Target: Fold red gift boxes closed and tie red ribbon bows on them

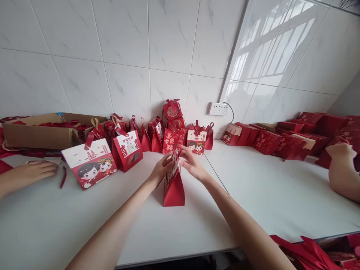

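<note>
A red paper gift box point(174, 193) with a triangular end stands upright on the white table in front of me. My left hand point(161, 170) is closed on its printed left side, near the top. At the peak, the fingers of my right hand point(193, 164) are closed around a red ribbon loop point(177, 149). The fingertips partly hide the ribbon, so I cannot make out its knot. To the left stand a box with a cartoon couple point(97, 165) and a red box with a white label point(128, 150), both topped with ribbons.
More ribboned boxes point(174, 140) stand along the tiled wall, below a power strip point(218, 109). At left is an open cardboard carton point(39, 137); at right, many red boxes point(266, 141). Other people's hands rest at left point(42, 170) and right point(341, 153). Red ribbons point(303, 253) lie below the front edge.
</note>
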Action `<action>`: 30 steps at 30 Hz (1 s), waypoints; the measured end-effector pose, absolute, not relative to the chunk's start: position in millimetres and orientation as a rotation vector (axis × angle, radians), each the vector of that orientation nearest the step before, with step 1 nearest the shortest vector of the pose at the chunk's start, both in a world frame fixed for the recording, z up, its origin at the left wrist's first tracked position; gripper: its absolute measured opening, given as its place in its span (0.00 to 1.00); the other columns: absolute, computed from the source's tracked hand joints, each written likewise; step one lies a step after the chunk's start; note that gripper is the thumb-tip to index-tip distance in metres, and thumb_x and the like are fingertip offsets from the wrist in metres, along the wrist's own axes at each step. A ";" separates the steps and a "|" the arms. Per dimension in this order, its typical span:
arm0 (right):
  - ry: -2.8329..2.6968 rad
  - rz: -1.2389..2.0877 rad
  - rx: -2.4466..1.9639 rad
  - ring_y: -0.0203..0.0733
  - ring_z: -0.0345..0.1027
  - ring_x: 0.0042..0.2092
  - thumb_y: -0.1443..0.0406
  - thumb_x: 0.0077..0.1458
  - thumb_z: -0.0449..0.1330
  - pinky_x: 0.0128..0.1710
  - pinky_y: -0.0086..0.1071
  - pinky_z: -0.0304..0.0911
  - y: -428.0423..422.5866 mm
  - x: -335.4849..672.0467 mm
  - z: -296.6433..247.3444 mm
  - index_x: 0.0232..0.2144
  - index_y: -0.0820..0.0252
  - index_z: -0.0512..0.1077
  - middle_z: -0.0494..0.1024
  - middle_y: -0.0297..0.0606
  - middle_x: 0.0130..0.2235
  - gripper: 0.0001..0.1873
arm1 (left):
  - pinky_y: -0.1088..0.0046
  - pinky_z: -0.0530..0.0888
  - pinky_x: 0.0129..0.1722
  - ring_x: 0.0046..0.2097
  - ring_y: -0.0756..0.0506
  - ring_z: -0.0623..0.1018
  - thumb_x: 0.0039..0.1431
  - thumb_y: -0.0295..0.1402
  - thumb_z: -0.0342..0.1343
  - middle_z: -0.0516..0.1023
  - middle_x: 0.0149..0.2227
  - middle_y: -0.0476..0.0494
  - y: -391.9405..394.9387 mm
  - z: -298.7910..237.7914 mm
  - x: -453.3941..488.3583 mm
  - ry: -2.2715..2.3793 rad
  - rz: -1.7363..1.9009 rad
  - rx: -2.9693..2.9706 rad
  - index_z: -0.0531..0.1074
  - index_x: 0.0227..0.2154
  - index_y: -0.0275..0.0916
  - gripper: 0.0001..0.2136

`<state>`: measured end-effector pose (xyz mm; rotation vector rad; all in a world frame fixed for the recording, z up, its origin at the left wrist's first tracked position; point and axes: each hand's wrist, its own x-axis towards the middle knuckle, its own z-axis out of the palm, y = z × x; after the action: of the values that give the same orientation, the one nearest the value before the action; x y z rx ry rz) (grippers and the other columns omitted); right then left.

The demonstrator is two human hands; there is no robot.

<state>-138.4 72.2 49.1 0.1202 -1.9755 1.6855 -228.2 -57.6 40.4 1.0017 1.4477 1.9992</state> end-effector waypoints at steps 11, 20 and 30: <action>-1.706 1.556 -0.058 0.41 0.69 0.35 0.49 0.55 0.54 0.36 0.35 0.65 59.1 -107.3 56.7 0.38 0.56 0.68 0.74 0.36 0.34 0.19 | 0.67 0.71 0.40 0.38 0.44 0.71 0.46 0.41 0.62 0.69 0.30 0.46 -58.8 39.8 -210.0 2.366 2.212 1.174 0.72 0.26 0.40 0.10; -1.813 1.037 -0.100 0.36 0.64 0.31 0.62 0.54 0.55 0.30 0.29 0.62 39.6 -105.7 56.7 0.33 0.57 0.63 0.71 0.32 0.30 0.05 | 0.73 0.74 0.32 0.34 0.49 0.75 0.52 0.35 0.58 0.72 0.35 0.48 -65.4 45.4 -199.9 1.926 2.405 1.300 0.62 0.36 0.42 0.12; -1.812 0.953 -0.064 0.35 0.64 0.29 0.63 0.53 0.55 0.29 0.29 0.62 34.0 -103.3 55.3 0.32 0.56 0.61 0.71 0.31 0.29 0.05 | 0.72 0.75 0.41 0.43 0.48 0.76 0.56 0.23 0.54 0.75 0.36 0.46 -76.7 60.3 -198.1 2.033 2.185 2.034 0.71 0.32 0.39 0.05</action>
<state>-103.3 34.0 55.3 -0.0637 -1.8122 0.9532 -198.1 -76.7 60.3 2.0338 2.0334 2.1854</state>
